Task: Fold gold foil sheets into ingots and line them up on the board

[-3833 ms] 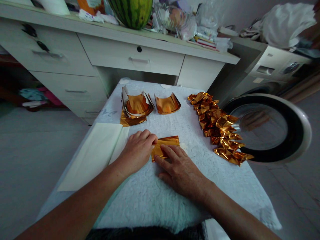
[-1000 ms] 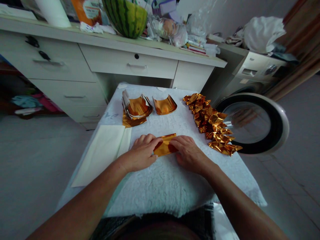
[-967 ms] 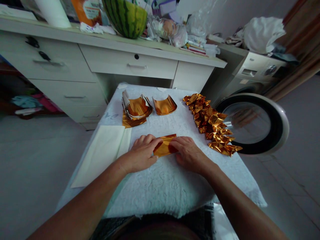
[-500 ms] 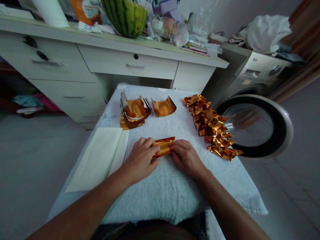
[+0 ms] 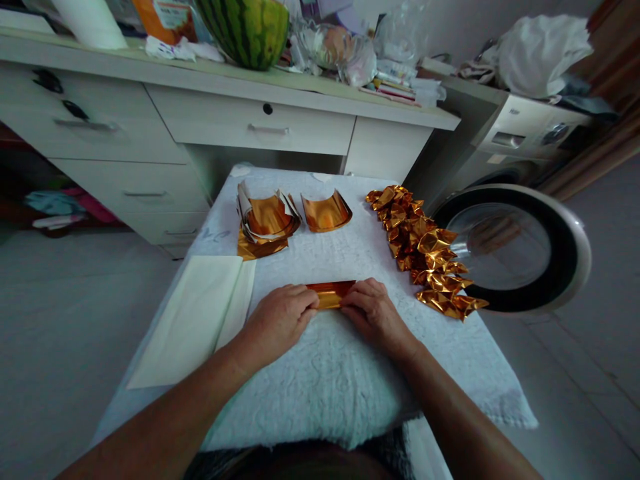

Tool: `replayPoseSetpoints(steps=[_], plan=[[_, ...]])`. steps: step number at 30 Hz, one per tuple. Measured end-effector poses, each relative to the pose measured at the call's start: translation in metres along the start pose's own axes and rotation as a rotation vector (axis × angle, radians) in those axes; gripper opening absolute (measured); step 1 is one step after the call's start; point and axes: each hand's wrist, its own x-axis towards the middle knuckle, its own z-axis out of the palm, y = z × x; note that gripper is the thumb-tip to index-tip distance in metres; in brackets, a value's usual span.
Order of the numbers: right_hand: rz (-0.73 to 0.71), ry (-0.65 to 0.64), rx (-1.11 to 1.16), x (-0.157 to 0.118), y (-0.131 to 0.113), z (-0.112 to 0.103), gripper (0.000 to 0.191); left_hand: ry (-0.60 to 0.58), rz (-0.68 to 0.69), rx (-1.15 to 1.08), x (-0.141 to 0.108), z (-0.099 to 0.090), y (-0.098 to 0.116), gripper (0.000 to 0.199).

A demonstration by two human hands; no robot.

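Observation:
A folded strip of shiny gold foil paper (image 5: 330, 295) lies crosswise between my hands, low over the cloth. My left hand (image 5: 284, 312) grips its left end, fingers curled and thumb pressed along the near edge. At the right end, my right hand (image 5: 374, 308) pinches the strip the same way. Beyond it rest a single curved gold foil sheet (image 5: 327, 213) and, to its left, a stack of curled foil sheets (image 5: 269, 217). On the right stands a row of folded gold foil pieces (image 5: 420, 250), nested one into another.
A pale cloth (image 5: 320, 373) covers the small table. White paper sheets (image 5: 187, 320) lie at its left. Behind is a drawer counter (image 5: 220, 117) bearing a cut watermelon (image 5: 245, 30) and plastic bags. An open washing machine door (image 5: 515, 247) reaches close to the table's right side.
The foil strip has turned from a slant to nearly level. My left hand has shifted slightly left and down, its fingers closing on the strip's end. The view has moved a little.

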Motion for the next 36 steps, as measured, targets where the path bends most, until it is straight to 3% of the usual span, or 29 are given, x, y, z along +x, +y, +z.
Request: replayPoseSetpoints(steps=[21, 27, 36], plan=[[0.212, 0.005, 0.02, 0.0038, -0.0029, -0.0015, 0.012, -0.013, -0.146, -0.042, -0.0017, -0.0004, -0.0023, 0.013], [0.259, 0.007, 0.006, 0.0058, -0.0033, -0.0016, 0.015, -0.001, -0.145, 0.001, -0.0023, 0.0012, -0.0025, 0.024], [0.336, -0.005, -0.052, 0.0064, -0.0035, 0.0004, 0.016, 0.0, -0.266, 0.125, -0.0021, -0.0021, 0.0008, 0.018]])
